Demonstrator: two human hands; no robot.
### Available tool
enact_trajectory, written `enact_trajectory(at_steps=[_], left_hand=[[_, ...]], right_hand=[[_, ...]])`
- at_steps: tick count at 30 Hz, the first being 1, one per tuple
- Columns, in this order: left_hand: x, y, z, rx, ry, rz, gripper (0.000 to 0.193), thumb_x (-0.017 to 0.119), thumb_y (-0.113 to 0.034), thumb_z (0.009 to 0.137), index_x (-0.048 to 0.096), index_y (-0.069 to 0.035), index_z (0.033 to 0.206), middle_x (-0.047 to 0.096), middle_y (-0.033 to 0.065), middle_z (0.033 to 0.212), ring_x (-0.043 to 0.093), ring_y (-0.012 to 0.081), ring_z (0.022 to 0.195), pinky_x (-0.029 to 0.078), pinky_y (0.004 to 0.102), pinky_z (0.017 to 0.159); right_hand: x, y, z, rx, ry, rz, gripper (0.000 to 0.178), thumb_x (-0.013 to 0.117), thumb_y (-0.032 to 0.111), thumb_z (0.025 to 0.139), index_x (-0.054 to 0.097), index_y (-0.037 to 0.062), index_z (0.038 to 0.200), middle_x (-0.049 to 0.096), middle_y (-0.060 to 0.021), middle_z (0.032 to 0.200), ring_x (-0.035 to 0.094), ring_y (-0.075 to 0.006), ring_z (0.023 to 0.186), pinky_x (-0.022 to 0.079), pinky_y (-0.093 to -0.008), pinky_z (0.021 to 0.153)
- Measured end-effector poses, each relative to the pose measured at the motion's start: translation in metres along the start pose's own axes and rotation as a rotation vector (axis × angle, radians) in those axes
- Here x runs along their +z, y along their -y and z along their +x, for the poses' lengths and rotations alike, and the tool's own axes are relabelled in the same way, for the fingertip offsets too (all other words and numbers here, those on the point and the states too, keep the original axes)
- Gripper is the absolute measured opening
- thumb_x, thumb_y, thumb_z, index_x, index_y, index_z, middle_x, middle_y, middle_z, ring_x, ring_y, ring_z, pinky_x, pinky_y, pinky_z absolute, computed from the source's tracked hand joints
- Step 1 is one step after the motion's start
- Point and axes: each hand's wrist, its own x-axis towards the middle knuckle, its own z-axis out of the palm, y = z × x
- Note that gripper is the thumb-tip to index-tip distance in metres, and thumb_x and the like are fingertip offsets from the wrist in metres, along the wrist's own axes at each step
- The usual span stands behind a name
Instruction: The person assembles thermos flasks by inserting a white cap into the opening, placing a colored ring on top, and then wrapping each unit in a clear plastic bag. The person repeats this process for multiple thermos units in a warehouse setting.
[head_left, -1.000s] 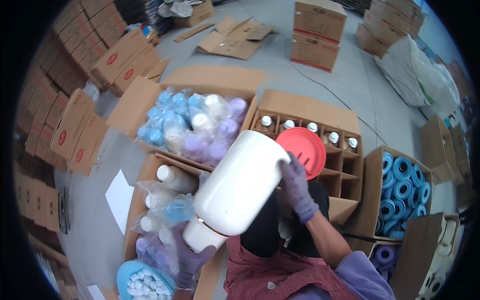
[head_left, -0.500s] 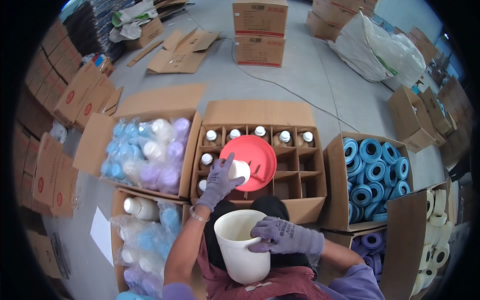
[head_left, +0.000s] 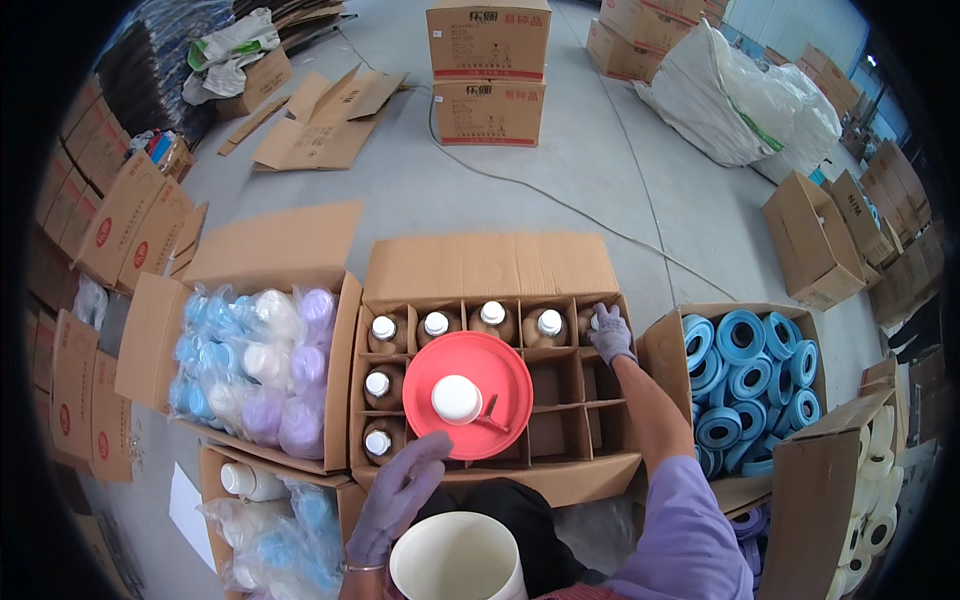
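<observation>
My right hand point(head_left: 612, 338), in a grey-purple glove, reaches to the far right compartment of the middle carton point(head_left: 485, 268). Its fingers close round the neck of a white-capped bottle point(head_left: 587, 326) there. My left hand point(head_left: 405, 492), gloved too, is held empty with its fingers stretched, beside a large white open-topped tub point(head_left: 458, 556) at my lap. On the carton's dividers lies a round red plate point(head_left: 425, 365). A small white cup-shaped piece point(head_left: 456, 398) and dark red slim pieces point(head_left: 490, 412) rest on it. More white-capped brown bottles point(head_left: 492, 315) fill the back row and left column.
On the left, open cartons hold bagged blue, white and purple pieces point(head_left: 265, 365). To the right a carton point(head_left: 660, 385) is full of blue rings point(head_left: 740, 335), with purple and cream rings nearer. A cable point(head_left: 560, 205) crosses the floor before two stacked boxes point(head_left: 487, 110).
My left hand has let go of the white cup-shaped piece, now on the red plate, and drawn back. My right hand has left the tub and reached forward to the far right bottle.
</observation>
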Motion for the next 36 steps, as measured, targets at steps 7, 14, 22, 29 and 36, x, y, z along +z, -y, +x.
enact_trajectory(at_steps=[7, 14, 22, 29, 36], left_hand=[[0.021, 0.022, 0.088, 0.169, 0.148, -0.040, 0.045, 0.059, -0.019, 0.100, 0.049, 0.001, 0.139, 0.060, 0.0115, 0.129, 0.061, 0.0195, 0.115, 0.049, 0.0321, 0.099], [0.047, 0.015, 0.124, -0.060, 0.457, -0.811, 0.088, 0.044, -0.075, 0.090, 0.039, -0.007, 0.148, 0.052, 0.0125, 0.141, 0.055, 0.0251, 0.124, 0.045, 0.0417, 0.107], [-0.041, -0.074, -0.001, 0.445, 0.025, 0.013, 0.051, 0.067, -0.032, 0.087, 0.058, -0.001, 0.127, 0.063, 0.0073, 0.120, 0.058, 0.0177, 0.112, 0.047, 0.0314, 0.098], [-0.053, 0.021, -0.163, 0.242, -0.246, 0.195, 0.059, 0.063, -0.033, 0.092, 0.053, 0.003, 0.136, 0.061, 0.0102, 0.128, 0.058, 0.0196, 0.116, 0.045, 0.0326, 0.102], [-0.083, 0.190, -0.266, 0.323, -0.037, 0.783, 0.056, 0.069, -0.021, 0.089, 0.051, -0.004, 0.138, 0.055, 0.0166, 0.138, 0.053, 0.0285, 0.128, 0.040, 0.0416, 0.110]], right_hand=[[-0.128, 0.029, -0.101, -0.461, -0.459, 0.134, 0.050, 0.078, 0.021, 0.073, 0.059, 0.0130, 0.119, 0.057, -0.0159, 0.108, 0.059, -0.0357, 0.098, 0.046, -0.0454, 0.083], [-0.238, 0.102, -0.248, -0.951, -0.667, 0.347, 0.057, 0.082, 0.029, 0.069, 0.059, 0.0097, 0.118, 0.055, -0.0145, 0.108, 0.057, -0.0309, 0.090, 0.045, -0.0434, 0.076], [-0.192, 0.109, -0.336, -0.763, 0.180, 1.040, 0.055, 0.063, 0.012, 0.081, 0.048, 0.0003, 0.133, 0.049, -0.0192, 0.132, 0.050, -0.0340, 0.122, 0.038, -0.0413, 0.108], [-0.097, 0.047, -0.479, -1.058, 0.229, 0.920, 0.067, 0.068, 0.023, 0.088, 0.041, 0.0027, 0.146, 0.035, -0.0262, 0.149, 0.038, -0.0420, 0.137, 0.033, -0.0455, 0.114], [-0.152, 0.133, -0.455, -0.917, 0.372, 1.197, 0.066, 0.056, 0.034, 0.095, 0.035, -0.0011, 0.146, 0.032, -0.0240, 0.149, 0.035, -0.0391, 0.139, 0.030, -0.0432, 0.114]])
